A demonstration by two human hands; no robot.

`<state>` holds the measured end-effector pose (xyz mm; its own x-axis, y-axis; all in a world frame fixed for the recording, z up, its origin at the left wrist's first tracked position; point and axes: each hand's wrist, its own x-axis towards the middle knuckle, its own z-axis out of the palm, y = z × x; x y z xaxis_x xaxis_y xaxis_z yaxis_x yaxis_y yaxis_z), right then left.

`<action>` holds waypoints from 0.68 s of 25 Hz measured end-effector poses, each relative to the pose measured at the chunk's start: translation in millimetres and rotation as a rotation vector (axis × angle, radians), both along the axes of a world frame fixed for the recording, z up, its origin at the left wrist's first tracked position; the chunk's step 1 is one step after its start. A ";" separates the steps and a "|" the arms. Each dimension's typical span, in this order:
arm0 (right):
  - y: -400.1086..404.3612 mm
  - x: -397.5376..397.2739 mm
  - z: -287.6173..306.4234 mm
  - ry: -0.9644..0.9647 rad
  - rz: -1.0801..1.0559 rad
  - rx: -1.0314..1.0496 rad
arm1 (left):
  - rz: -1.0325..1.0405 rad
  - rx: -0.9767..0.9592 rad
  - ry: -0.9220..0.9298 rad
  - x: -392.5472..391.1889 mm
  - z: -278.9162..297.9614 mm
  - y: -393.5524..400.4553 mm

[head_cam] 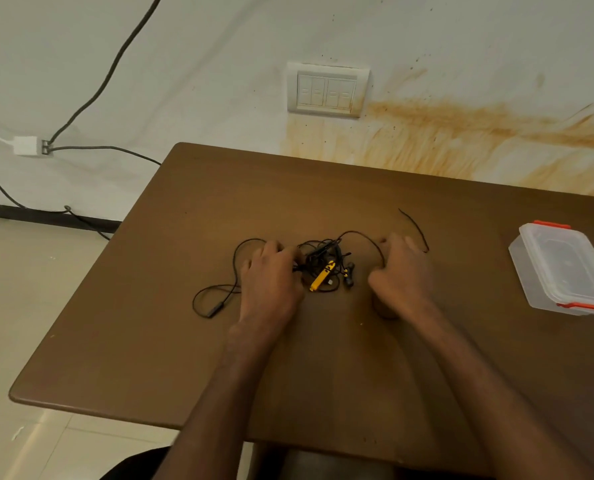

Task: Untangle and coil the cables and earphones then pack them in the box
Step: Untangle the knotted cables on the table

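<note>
both the left hand [271, 275] and the right hand [401, 271] curled their fingers into the tangled cables and earphones [325, 266] at mid-desk [150, 341], bare wood all round, the lidded box [562, 268] near the right edge.

A tangle [323, 263] of thin black cables and earphones with a yellow inline piece [321, 276] lies mid-table, loops trailing left and right. The box [562, 268], clear plastic with red clips and its lid on, sits well apart at the right.
</note>
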<state>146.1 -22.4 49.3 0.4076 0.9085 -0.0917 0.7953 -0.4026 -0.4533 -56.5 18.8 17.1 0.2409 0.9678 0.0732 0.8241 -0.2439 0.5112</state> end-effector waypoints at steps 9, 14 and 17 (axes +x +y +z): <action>5.6 -28.1 -6.4 0.007 0.496 0.197 | -0.238 0.060 -0.470 -13.7 12.7 -6.2; 6.8 -17.6 -9.5 0.193 0.560 0.001 | -0.095 0.120 -0.541 -18.7 11.1 0.3; 4.3 -20.3 -7.7 0.054 0.613 -0.086 | -0.071 0.123 -0.655 -22.7 18.7 -3.8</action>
<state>125.8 -18.0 41.6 -0.1933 0.9643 -0.1812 0.8702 0.0832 -0.4856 -79.1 15.1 35.9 0.1722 0.9265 0.3347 0.3332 -0.3745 0.8653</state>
